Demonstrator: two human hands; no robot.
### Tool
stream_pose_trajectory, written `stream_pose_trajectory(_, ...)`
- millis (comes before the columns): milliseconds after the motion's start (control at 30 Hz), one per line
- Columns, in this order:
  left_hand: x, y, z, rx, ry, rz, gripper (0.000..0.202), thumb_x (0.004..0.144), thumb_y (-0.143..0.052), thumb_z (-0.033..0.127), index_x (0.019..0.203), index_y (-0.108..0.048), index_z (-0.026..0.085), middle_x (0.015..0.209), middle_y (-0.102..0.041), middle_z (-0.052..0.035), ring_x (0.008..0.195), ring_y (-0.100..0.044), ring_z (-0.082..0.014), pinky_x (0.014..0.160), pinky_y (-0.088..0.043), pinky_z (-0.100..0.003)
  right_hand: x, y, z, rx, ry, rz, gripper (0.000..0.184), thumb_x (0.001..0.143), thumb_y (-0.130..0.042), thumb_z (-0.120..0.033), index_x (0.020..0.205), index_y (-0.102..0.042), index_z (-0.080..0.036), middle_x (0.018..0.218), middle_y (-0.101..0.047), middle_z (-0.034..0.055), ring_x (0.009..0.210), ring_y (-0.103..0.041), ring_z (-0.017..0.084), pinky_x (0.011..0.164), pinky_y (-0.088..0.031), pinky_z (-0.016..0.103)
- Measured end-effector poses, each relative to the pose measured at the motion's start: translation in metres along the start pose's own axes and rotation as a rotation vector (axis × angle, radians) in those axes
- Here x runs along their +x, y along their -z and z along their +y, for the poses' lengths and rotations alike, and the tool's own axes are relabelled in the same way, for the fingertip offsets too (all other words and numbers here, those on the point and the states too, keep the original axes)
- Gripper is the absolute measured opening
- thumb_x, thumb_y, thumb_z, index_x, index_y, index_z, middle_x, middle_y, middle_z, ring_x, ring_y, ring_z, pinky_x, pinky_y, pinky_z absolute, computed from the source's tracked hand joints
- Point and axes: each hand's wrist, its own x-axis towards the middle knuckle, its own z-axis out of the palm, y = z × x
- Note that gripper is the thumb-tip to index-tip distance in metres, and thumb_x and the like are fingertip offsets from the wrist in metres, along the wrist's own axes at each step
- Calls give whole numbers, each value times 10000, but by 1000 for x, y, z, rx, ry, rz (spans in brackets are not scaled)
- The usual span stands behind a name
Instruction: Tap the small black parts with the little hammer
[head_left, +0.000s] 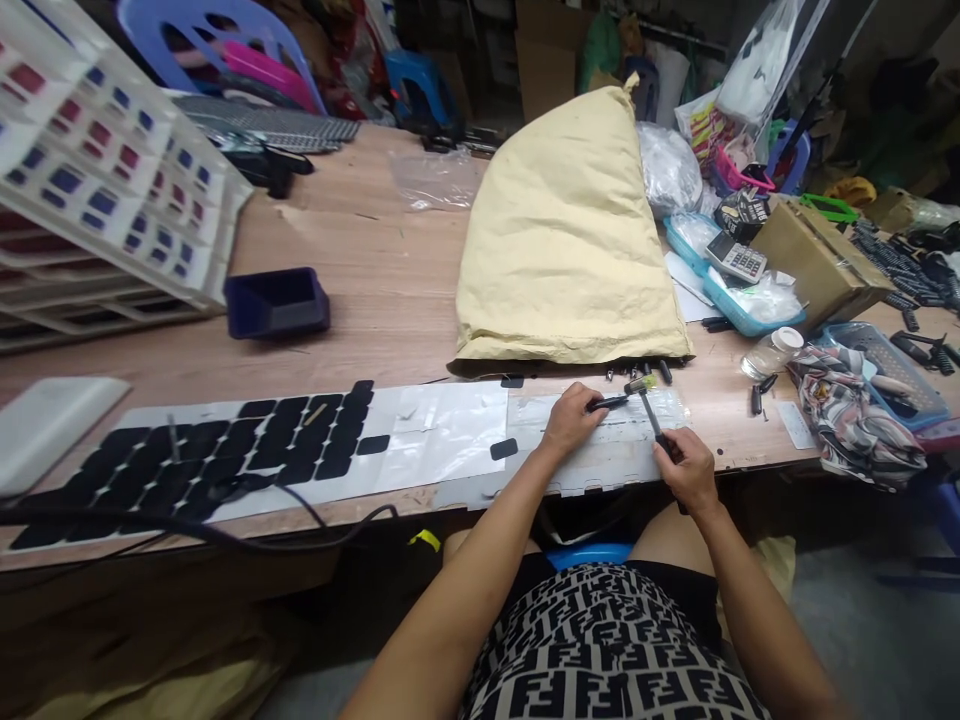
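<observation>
My left hand [574, 418] is closed on a slim black piece [611, 403], which points right over a white board [570, 460] at the table's front edge. In my right hand [686, 465] is a small hammer [649, 408], gripped by its dark handle. The hammer's head, partly yellow-green, is up beside the tip of the black piece; whether they touch I cannot tell. Several small black parts [664, 372] lie just beyond, along the edge of a yellow sack [562, 230]. Left of the board, black rounded patches [285, 430] lie in rows on a white sheet [442, 430].
A purple bin [277, 303] and a tilted white crate [112, 180] stand on the left. To the right are a clear jar [772, 352], a patterned cloth [855, 410], a blue basket [926, 390] and a cardboard box [821, 255]. A black cable [300, 543] crosses the front left edge.
</observation>
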Motion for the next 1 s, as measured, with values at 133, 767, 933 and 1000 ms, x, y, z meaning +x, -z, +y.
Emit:
stream_pose_trajectory(133,1,0,0,-7,17,-2,91,824,-703,195,914,-710,205,867,-576,-5,800,-572,-153,748,-476,-282,-4,-5,-11,-144,158,8,126,902,-604,-238,984,-689,-195,855,-687,67,777,-634,201,737,-523,321)
stream_pose_trajectory(767,3,-1,-2,-11,11,-11,132,817,-697,183,946,-726,195,876,-581,-9,807,-575,-152,755,-473,-280,5,-10,-15,-109,111,0,136,904,-597,-255,977,-696,-198,822,-669,46,732,-613,182,700,-511,306)
stream_pose_trajectory(933,6,-1,-2,-1,26,-16,86,823,-683,185,902,-713,195,867,-578,-8,771,-559,-146,709,-460,-276,11,3,20,-54,-167,173,206,867,-625,-347,934,-724,-179,760,-621,24,627,-533,153,653,-479,306)
stream_pose_trajectory(1000,8,2,1,-20,25,-14,83,818,-689,189,900,-706,190,858,-576,-8,744,-550,-142,688,-458,-272,13,5,34,-12,-294,215,249,844,-627,-384,900,-730,-164,741,-618,23,614,-519,152,642,-469,308)
